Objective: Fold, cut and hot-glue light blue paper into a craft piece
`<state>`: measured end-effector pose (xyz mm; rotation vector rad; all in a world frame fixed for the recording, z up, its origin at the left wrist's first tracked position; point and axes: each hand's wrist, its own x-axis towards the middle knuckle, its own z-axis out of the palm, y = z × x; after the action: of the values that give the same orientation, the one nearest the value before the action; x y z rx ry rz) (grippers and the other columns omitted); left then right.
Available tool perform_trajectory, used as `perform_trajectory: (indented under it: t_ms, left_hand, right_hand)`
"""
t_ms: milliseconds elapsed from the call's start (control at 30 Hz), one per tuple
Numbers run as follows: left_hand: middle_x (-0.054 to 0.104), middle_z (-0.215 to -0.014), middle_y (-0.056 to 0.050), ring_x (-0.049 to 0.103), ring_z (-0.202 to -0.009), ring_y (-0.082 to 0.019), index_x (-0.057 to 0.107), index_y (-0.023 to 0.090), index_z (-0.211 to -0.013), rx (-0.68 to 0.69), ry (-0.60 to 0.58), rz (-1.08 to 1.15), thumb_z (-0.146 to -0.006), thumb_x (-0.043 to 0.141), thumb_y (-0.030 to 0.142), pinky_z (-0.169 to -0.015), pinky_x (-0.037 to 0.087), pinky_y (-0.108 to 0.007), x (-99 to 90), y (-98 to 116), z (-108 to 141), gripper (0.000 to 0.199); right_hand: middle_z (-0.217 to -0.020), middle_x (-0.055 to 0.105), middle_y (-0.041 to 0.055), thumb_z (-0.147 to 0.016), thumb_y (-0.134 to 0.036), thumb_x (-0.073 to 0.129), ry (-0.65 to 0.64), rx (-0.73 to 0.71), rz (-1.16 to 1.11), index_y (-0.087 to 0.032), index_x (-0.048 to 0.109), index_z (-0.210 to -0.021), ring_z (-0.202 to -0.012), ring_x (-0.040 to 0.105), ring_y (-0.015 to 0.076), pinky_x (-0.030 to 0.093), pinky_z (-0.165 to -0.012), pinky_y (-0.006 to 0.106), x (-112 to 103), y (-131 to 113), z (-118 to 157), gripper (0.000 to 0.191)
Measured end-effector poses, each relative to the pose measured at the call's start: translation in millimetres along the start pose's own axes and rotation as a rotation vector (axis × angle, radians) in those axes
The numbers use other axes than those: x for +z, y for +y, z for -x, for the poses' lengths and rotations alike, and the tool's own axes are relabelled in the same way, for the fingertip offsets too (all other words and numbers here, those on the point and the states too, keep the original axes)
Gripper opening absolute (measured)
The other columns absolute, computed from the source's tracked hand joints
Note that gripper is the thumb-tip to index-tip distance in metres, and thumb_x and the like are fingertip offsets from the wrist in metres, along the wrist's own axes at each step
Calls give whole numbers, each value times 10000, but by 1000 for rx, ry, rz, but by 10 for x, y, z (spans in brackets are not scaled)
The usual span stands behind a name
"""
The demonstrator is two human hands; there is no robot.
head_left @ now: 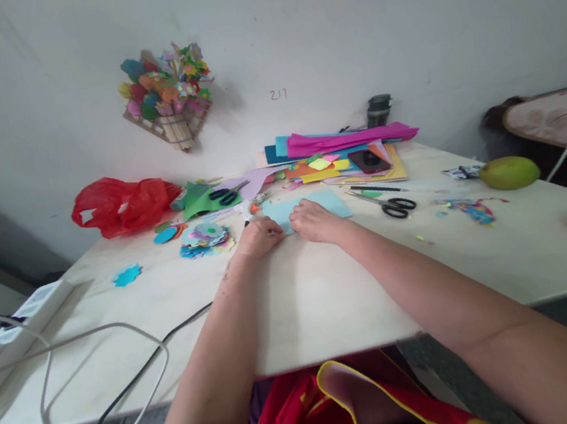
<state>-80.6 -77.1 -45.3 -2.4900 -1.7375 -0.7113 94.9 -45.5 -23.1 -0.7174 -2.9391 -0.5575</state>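
Observation:
A sheet of light blue paper (334, 203) lies flat in the middle of the table. My left hand (259, 237) is closed at its near left corner, with the fingertips pinched together at the edge. Close by, my right hand (314, 221) has its fingers curled on the paper's near edge. The exact grip under the fingers is hidden. Just behind my left hand is a white and orange glue gun (249, 209), partly covered by it. Black-handled scissors (392, 206) and a black pencil (379, 188) lie to the right of the paper.
Paper flowers (205, 239) and a blue scalloped cutout (127, 275) lie left. Behind are a red bag (122, 204), more scissors (228, 194), coloured sheets (347, 138) and a phone (369, 161). A green mango (510, 173) sits right; a white cable (111, 326) loops over the front-left edge.

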Motion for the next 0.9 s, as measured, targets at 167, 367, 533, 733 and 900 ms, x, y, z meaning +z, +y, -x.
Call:
perform_trajectory:
  t_ms: [167, 367, 533, 733, 900]
  left_hand:
    - [641, -795, -29, 576, -785, -155, 683, 194, -767, 41, 23, -53, -713, 578, 238, -703, 427, -240, 31, 38, -8, 126]
    - [632, -808, -24, 569, -797, -152, 668, 202, -739, 48, 30, -90, -728, 539, 196, -682, 417, -235, 69, 67, -25, 129]
    - [627, -812, -23, 561, -767, -150, 652, 199, -750, 18, 24, -111, -735, 528, 207, -660, 408, -244, 80, 82, -35, 126]
    - [620, -809, -17, 555, -747, -144, 644, 198, -747, -29, 4, -85, -732, 538, 223, -654, 404, -242, 74, 94, -42, 110]
    - [618, -814, -19, 551, -733, -140, 640, 192, -741, -27, 12, -65, -729, 544, 229, -650, 402, -240, 83, 76, -55, 104]
  right_hand:
    - [-905, 644, 128, -803, -81, 415, -1, 54, -52, -118, 677, -885, -933, 512, 209, 291, -815, 324, 6, 21, 16, 277]
    - [-969, 628, 100, -799, -110, 439, 34, 117, -157, -150, 666, -872, -954, 506, 199, 302, -801, 305, 73, 62, 19, 242]
    - [-1009, 608, 83, -795, -137, 457, 42, 172, -234, -172, 651, -871, -973, 505, 197, 312, -815, 303, 93, 77, 34, 211]
    - [-1053, 584, 64, -786, -163, 505, 40, 236, -310, -191, 650, -860, -965, 524, 185, 332, -832, 285, 144, 106, 16, 165]
    - [-1047, 588, 44, -779, -182, 542, 41, 285, -359, -208, 660, -837, -974, 517, 182, 355, -812, 267, 243, 145, -43, 134]
